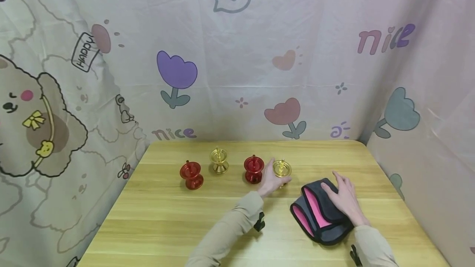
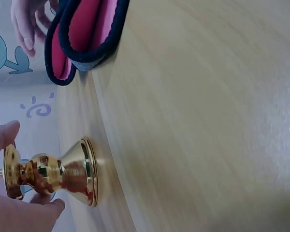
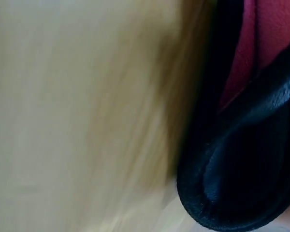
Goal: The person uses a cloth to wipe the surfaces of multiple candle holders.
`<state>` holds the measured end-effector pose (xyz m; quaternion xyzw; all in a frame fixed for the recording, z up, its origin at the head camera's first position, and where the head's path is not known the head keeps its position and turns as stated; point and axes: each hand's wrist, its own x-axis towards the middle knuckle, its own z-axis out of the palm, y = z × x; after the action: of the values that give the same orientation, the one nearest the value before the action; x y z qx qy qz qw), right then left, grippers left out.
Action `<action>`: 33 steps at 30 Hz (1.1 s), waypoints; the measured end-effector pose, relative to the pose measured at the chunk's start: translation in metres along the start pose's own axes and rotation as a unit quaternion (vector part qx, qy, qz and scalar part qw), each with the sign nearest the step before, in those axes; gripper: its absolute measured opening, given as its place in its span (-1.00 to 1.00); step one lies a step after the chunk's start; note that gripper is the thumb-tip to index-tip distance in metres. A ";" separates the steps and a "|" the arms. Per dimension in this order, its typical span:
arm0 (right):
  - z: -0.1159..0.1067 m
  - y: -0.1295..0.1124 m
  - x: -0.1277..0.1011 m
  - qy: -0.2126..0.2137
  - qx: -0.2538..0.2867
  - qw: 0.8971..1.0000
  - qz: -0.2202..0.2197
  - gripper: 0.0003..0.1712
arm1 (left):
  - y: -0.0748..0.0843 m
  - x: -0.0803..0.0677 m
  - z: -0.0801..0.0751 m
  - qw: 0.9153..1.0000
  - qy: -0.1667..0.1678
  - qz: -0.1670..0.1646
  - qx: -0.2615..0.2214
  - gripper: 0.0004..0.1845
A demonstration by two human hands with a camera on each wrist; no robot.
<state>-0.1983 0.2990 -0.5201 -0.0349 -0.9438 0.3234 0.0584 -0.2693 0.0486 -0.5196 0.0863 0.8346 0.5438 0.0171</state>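
My left hand has its thumb and fingers round the rim of a small gold pedestal oil lamp. In the left wrist view this gold lamp shows a flared base close to the wooden table top, and fingertips on its dish. My right hand lies over a folded dark grey fabric item with pink lining and black edging, its fingers spread and loosely bent. The right wrist view shows the black edging close up; most of that hand is hidden there.
Just left of my left hand stands a red pedestal lamp. Farther left are another gold lamp and another red lamp. The wooden table ends at a printed cloth backdrop behind and at both sides.
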 end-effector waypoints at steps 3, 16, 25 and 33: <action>-0.001 0.001 0.005 -0.035 -0.022 0.999 0.030 -0.05 | -0.002 0.001 0.001 1.000 0.008 0.007 -0.001 -0.02; -0.009 0.007 0.028 -0.163 -0.015 0.982 0.095 -0.07 | -0.007 -0.018 -0.010 0.991 0.017 -0.008 -0.133 -0.04; -0.023 0.006 0.024 -0.223 0.199 0.950 0.089 -0.40 | -0.013 -0.035 -0.040 0.981 -0.005 0.003 -0.194 -0.10; -0.040 -0.016 0.014 -0.252 0.224 0.941 -0.021 -0.27 | -0.011 -0.052 -0.072 0.962 -0.036 -0.003 -0.270 -0.17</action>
<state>-0.2070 0.3123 -0.4776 0.0818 -0.8316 0.5232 -0.1678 -0.2287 -0.0292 -0.5040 0.0957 0.6559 0.7453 0.0714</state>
